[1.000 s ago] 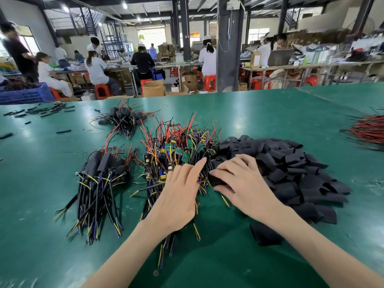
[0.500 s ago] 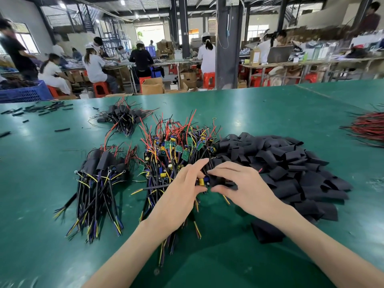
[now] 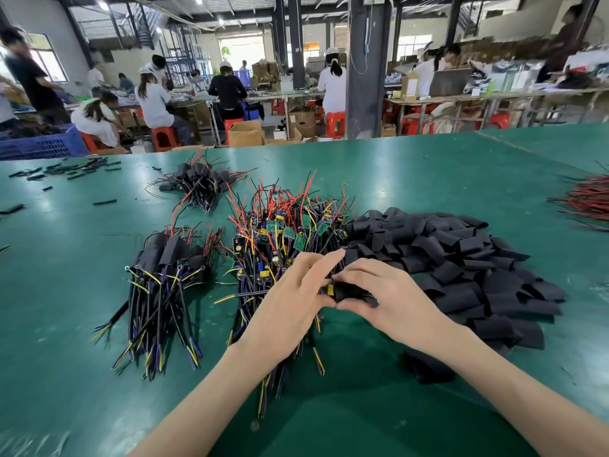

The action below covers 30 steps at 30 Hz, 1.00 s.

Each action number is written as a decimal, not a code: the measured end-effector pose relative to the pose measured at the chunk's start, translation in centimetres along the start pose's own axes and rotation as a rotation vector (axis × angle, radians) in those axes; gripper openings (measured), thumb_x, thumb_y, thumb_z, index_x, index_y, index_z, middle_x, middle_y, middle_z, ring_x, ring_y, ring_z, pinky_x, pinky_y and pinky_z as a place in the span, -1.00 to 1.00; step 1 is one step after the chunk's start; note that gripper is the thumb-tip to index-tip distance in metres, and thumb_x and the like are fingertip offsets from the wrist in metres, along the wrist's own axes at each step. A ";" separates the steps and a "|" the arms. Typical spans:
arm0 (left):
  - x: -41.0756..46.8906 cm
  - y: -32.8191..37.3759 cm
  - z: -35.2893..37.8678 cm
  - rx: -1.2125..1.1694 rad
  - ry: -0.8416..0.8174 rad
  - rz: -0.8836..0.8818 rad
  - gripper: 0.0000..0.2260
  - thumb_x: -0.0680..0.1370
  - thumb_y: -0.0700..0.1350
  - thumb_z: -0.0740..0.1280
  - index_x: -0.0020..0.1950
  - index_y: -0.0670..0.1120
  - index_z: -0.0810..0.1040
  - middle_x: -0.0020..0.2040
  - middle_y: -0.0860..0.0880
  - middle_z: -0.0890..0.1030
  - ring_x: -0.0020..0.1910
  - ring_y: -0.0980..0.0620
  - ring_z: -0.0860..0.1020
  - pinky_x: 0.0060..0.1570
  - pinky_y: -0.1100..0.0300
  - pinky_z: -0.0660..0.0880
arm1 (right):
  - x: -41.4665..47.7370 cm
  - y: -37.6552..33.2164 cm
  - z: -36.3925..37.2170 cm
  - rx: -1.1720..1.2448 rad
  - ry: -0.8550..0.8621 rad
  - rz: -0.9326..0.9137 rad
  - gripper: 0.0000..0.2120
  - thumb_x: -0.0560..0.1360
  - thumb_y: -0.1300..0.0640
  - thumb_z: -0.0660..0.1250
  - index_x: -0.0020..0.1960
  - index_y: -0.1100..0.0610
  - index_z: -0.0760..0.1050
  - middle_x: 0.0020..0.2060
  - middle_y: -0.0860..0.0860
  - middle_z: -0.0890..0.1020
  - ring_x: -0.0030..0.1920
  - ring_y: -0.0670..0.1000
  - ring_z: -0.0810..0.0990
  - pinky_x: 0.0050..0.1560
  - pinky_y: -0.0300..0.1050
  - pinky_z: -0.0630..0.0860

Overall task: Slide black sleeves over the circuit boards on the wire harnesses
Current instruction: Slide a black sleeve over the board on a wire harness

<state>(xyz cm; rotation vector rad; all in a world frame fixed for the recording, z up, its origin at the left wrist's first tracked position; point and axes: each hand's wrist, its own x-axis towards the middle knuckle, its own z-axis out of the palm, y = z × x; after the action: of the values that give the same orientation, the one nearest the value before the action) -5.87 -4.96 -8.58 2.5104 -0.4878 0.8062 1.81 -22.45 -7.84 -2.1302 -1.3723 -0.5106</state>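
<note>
Toward the near edge of the table, the left hand is pinching a circuit board (only its yellow tip is showing). The right hand is gripping a black sleeve touching the board's right end, its long axis running left-right.

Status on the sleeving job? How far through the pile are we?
Done: the front-left bundle and a smaller bundle behind it are sleeved. In hand: the right hand grips a black sleeve while the left hand pinches a board at its mouth. Left: most of it, judging by the heap of bare harnesses and the pile of loose sleeves.
</note>
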 end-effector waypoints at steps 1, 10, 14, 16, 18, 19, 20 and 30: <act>0.1 0.1 -0.1 0.032 -0.001 0.010 -0.37 0.49 -0.25 0.39 0.43 0.09 0.17 0.19 0.05 0.34 0.05 0.06 0.55 -0.03 0.13 0.52 | 0.0 0.1 0.1 0.003 -0.012 0.000 -0.69 0.38 0.12 0.49 0.08 0.21 0.58 -0.03 0.05 0.60 -0.05 0.11 0.59 -0.04 0.07 0.56; 0.5 0.3 -0.7 0.139 0.353 0.084 -0.38 0.45 -0.08 0.42 0.42 -0.18 0.25 0.37 -0.09 0.33 0.41 -0.05 0.30 0.41 0.02 0.22 | 0.2 0.9 -0.5 0.026 -0.039 0.061 -0.79 0.45 0.12 0.41 0.05 0.14 0.50 -0.03 -0.03 0.52 0.01 0.03 0.50 0.04 0.00 0.47; 0.4 -0.6 -1.5 -0.046 0.234 -0.219 -0.43 0.46 -0.10 0.41 0.37 -0.25 0.27 0.29 0.27 0.34 0.22 0.26 0.43 0.32 0.19 0.27 | 0.4 1.2 -1.1 0.061 0.026 0.094 -0.77 0.43 0.12 0.44 0.05 0.14 0.51 -0.01 -0.05 0.53 0.03 0.00 0.50 0.08 -0.04 0.43; 0.3 -0.8 -1.5 -0.095 0.103 -0.292 -0.43 0.47 -0.10 0.44 0.39 -0.21 0.29 0.15 0.55 0.35 0.03 0.32 0.52 0.22 0.31 0.33 | 0.4 1.1 -1.1 0.083 0.040 0.085 -0.77 0.42 0.14 0.45 0.05 0.14 0.52 -0.01 -0.06 0.54 0.03 -0.01 0.50 0.09 -0.05 0.42; 0.3 -0.8 -1.3 -0.164 0.072 -0.336 -0.55 0.49 -0.11 0.42 0.33 -0.12 0.40 -0.03 0.47 0.51 -0.06 0.35 0.54 0.09 0.48 0.34 | 0.4 1.0 -1.1 0.095 0.033 0.069 -0.76 0.43 0.14 0.44 0.06 0.14 0.52 0.00 -0.07 0.53 0.04 -0.01 0.50 0.09 -0.05 0.42; 0.4 -0.6 -1.2 -0.171 0.072 -0.333 -0.67 0.50 -0.12 0.42 0.25 -0.06 0.49 -0.09 0.37 0.58 -0.07 0.35 0.54 0.05 0.49 0.36 | 0.4 0.9 -1.0 0.101 0.026 0.060 -0.76 0.43 0.13 0.44 0.07 0.14 0.52 0.00 -0.08 0.53 0.04 -0.02 0.50 0.09 -0.06 0.42; 0.5 -0.4 -1.2 -0.172 0.072 -0.324 -0.79 0.50 -0.14 0.41 0.13 -0.03 0.58 -0.14 0.29 0.61 -0.09 0.32 0.55 0.03 0.45 0.39 | 0.4 0.8 -0.9 0.104 0.019 0.052 -0.75 0.43 0.11 0.44 0.07 0.13 0.52 0.00 -0.09 0.53 0.04 -0.03 0.49 0.08 -0.08 0.41; 0.6 -0.1 -0.9 -0.196 0.087 -0.345 -0.96 0.50 -0.16 0.41 -0.13 -0.05 0.65 -0.26 0.14 0.64 -0.22 0.20 0.56 -0.10 0.27 0.44 | 0.0 0.4 -0.1 0.007 -0.011 0.011 -0.69 0.44 0.01 0.39 0.12 0.12 0.53 0.01 -0.04 0.52 0.01 -0.04 0.49 0.06 -0.10 0.43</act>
<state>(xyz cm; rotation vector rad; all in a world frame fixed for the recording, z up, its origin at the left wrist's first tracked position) -5.77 -4.53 -7.59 2.2797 -0.0926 0.6919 2.14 -22.62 -7.85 -2.1370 -1.3650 -0.4904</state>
